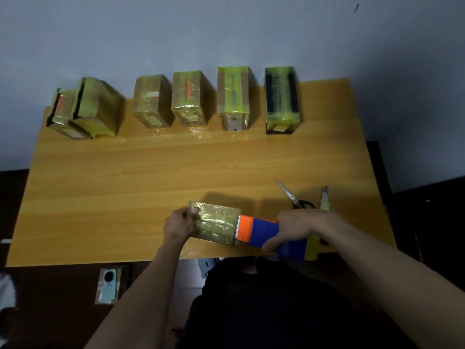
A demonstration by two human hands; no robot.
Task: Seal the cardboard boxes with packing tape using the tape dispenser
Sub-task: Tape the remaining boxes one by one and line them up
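Observation:
A small tape-covered cardboard box (pixel 216 222) lies near the front edge of the wooden table (pixel 125 177). My left hand (pixel 180 224) grips its left end, thumb on top. My right hand (pixel 299 226) grips a blue and orange tape dispenser (pixel 261 231) with a yellowish tape roll at its rear. The dispenser's serrated orange end touches the right side of the box.
Several taped boxes stand in a row along the table's far edge, from a large one (pixel 95 107) at the left to a dark-topped one (pixel 281 99) at the right. Scissors (pixel 294 197) and a utility knife (pixel 324 197) lie behind my right hand. Another box (pixel 109 285) sits on the floor.

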